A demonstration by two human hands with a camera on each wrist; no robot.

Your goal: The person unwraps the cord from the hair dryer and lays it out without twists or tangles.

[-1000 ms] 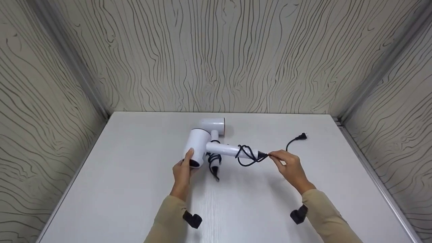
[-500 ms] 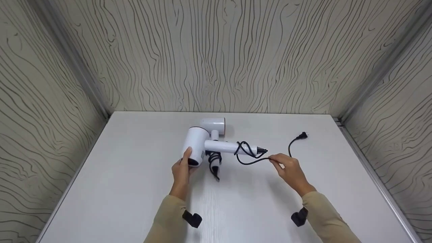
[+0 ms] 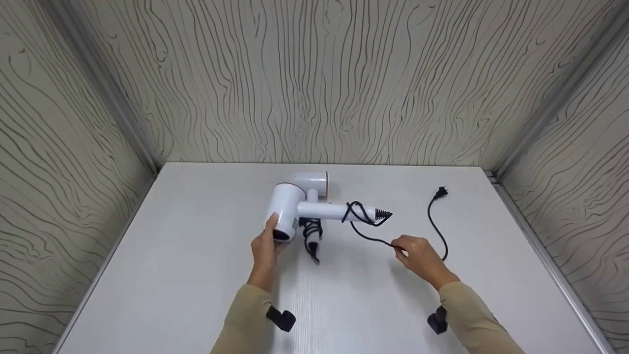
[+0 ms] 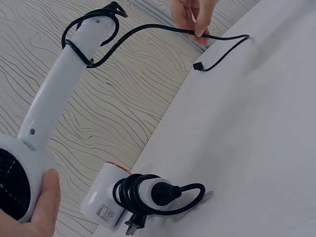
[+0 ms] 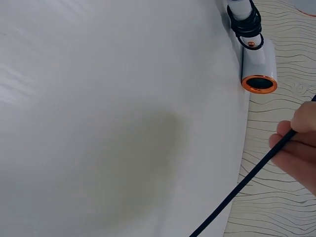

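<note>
A white desk (image 3: 354, 305) spreads out to grained walls (image 3: 314, 88) on three sides. I count two dryers (image 3: 287, 206) (image 3: 312, 183), two cords (image 3: 368, 237) (image 4: 131, 194) and two plugs (image 3: 441, 192) (image 4: 136, 221). The left grip (image 3: 264, 248) holds the near dryer by its barrel (image 3: 285, 199), handle (image 3: 324, 211) pointing toward the right grip (image 3: 417, 255), which pinches its cord; that plug lies beyond the right grip. The far dryer rests just past the left grip, cord wound round it.

A white table (image 3: 196, 275) carried a white hair dryer (image 3: 314, 182), black cord (image 3: 313, 229) wound round its handle (image 3: 312, 196); right of that dryer lay a black plug (image 3: 441, 192).
</note>
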